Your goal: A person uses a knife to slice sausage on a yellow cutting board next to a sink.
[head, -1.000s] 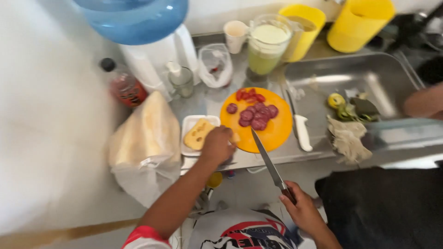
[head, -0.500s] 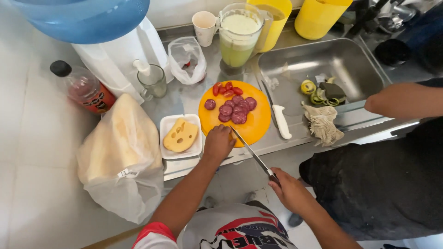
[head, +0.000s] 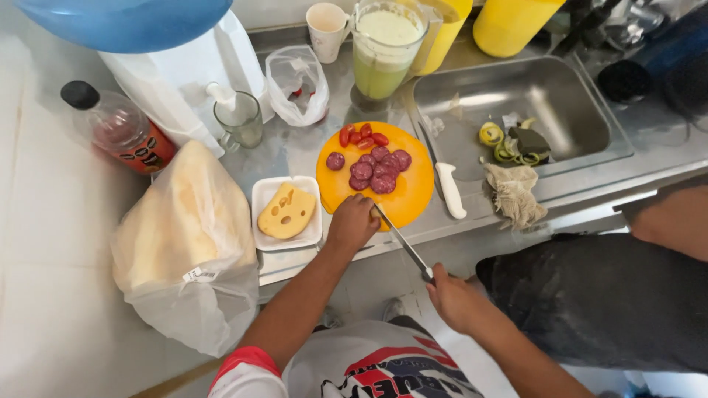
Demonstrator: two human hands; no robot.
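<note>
At the counter's near edge, the left hand (head: 352,223) clenches on the round orange cutting board (head: 413,193), steadying it, while the right hand (head: 456,298) grips a knife (head: 402,242) angled toward the sausage slices (head: 375,170).

- Two knives: one in my right hand (head: 459,298), one white-handled knife (head: 448,189) by the sink.
- About seven sausage slices (head: 375,168) on one orange board (head: 383,177).
- One cheese piece (head: 286,212).
- One glass mug (head: 240,120).
- One bottle (head: 118,129).
- Two yellow containers (head: 512,23).
</note>
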